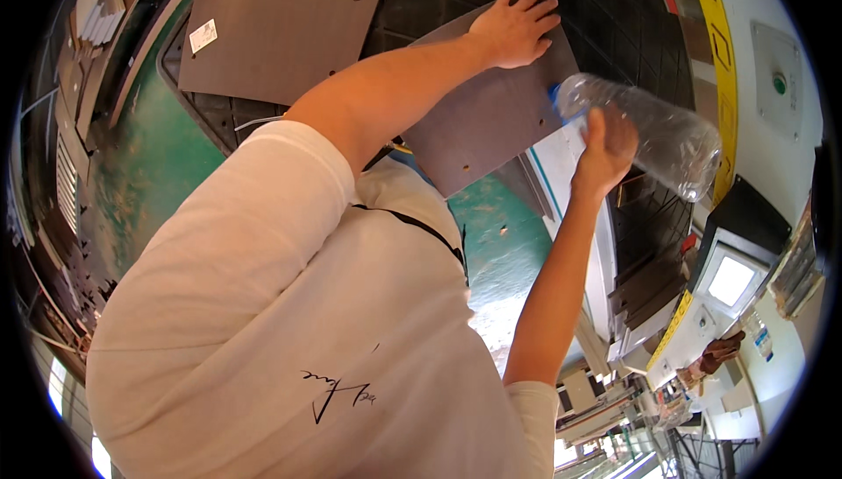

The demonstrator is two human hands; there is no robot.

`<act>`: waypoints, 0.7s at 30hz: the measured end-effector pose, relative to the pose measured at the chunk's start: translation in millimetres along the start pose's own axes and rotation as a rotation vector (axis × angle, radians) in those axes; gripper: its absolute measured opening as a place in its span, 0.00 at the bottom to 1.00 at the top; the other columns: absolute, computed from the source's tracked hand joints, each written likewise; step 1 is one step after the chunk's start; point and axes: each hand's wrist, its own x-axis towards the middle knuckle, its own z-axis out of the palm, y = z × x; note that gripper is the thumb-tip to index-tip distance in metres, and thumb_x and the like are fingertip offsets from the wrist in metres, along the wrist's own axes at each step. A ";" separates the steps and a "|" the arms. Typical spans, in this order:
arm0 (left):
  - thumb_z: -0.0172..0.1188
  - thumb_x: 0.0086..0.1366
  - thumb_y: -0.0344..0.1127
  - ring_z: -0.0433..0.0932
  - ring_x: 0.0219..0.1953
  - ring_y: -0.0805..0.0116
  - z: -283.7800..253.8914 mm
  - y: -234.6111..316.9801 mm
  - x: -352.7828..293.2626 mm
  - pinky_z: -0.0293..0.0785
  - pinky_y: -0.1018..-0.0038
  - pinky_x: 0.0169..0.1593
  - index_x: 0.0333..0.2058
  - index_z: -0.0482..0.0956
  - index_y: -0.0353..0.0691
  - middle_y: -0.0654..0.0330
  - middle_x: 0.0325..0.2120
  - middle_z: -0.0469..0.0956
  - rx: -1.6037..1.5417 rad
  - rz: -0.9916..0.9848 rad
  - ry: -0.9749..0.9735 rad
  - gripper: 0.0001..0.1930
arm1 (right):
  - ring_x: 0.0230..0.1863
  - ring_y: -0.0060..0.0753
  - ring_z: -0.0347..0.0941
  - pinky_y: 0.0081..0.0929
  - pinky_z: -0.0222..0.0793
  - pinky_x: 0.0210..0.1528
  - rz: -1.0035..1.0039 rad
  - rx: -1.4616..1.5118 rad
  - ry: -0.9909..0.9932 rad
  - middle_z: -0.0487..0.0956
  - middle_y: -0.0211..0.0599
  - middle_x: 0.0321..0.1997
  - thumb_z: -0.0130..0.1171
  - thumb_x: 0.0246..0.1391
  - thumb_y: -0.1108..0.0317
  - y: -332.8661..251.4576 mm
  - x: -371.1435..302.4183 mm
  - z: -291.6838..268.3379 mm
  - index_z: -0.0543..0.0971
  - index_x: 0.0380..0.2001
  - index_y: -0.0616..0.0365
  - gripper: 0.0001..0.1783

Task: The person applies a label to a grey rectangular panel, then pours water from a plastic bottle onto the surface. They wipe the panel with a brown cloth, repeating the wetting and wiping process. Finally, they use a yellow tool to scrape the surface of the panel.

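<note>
My left hand (516, 30) lies with its fingers spread on the far end of a grey-brown board (478, 119) with small drilled holes. In my right hand (607, 147) is a clear plastic bottle (674, 135), tilted, its blue cap end (556, 100) over the board's right edge. The fingers wrap round the bottle near the cap; some are hidden behind it. A second drilled board (285, 18) with a white label (203, 36) lies to the left on a dark surface.
A white machine panel with a green button (779, 83) and a yellow strip (724, 58) stands at the right. Below it is a lit screen (731, 280). Another bottle (759, 337) is at the lower right. Green floor (500, 238) shows beneath the board.
</note>
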 end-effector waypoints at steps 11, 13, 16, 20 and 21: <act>0.50 0.74 0.53 0.53 0.76 0.61 8.6 -2.5 -0.2 0.56 0.49 0.72 0.65 0.72 0.52 0.64 0.72 0.64 -0.003 0.013 0.069 0.25 | 0.56 0.39 0.78 0.30 0.79 0.52 0.042 0.144 0.062 0.81 0.50 0.56 0.78 0.52 0.67 -13.1 6.7 7.0 0.73 0.57 0.71 0.35; 0.50 0.74 0.53 0.53 0.76 0.61 8.8 -2.1 0.0 0.56 0.48 0.72 0.65 0.72 0.52 0.64 0.72 0.64 -0.005 0.020 0.084 0.25 | 0.58 0.39 0.79 0.33 0.84 0.47 0.065 0.025 0.093 0.79 0.52 0.60 0.76 0.54 0.67 -15.0 11.1 2.0 0.68 0.61 0.72 0.38; 0.50 0.74 0.53 0.53 0.76 0.61 8.7 -3.9 4.6 0.56 0.48 0.72 0.66 0.72 0.53 0.63 0.72 0.64 -0.001 0.016 0.071 0.25 | 0.58 0.38 0.79 0.32 0.84 0.47 -0.034 -0.004 -0.026 0.79 0.51 0.60 0.75 0.55 0.65 3.5 -17.1 -2.9 0.69 0.62 0.71 0.37; 0.47 0.75 0.54 0.51 0.77 0.60 12.0 -1.9 -2.0 0.54 0.46 0.72 0.67 0.71 0.52 0.63 0.73 0.61 0.028 0.017 0.050 0.26 | 0.57 0.40 0.79 0.31 0.85 0.45 0.064 0.019 -0.021 0.80 0.50 0.60 0.76 0.54 0.66 -21.1 -15.4 4.6 0.69 0.62 0.70 0.38; 0.47 0.75 0.54 0.51 0.77 0.60 9.8 -0.5 -0.7 0.54 0.46 0.72 0.67 0.70 0.52 0.63 0.73 0.61 0.011 0.009 0.041 0.26 | 0.55 0.39 0.79 0.30 0.79 0.53 -0.004 -0.006 0.005 0.81 0.51 0.57 0.78 0.52 0.67 -5.7 -15.0 -4.7 0.73 0.58 0.72 0.35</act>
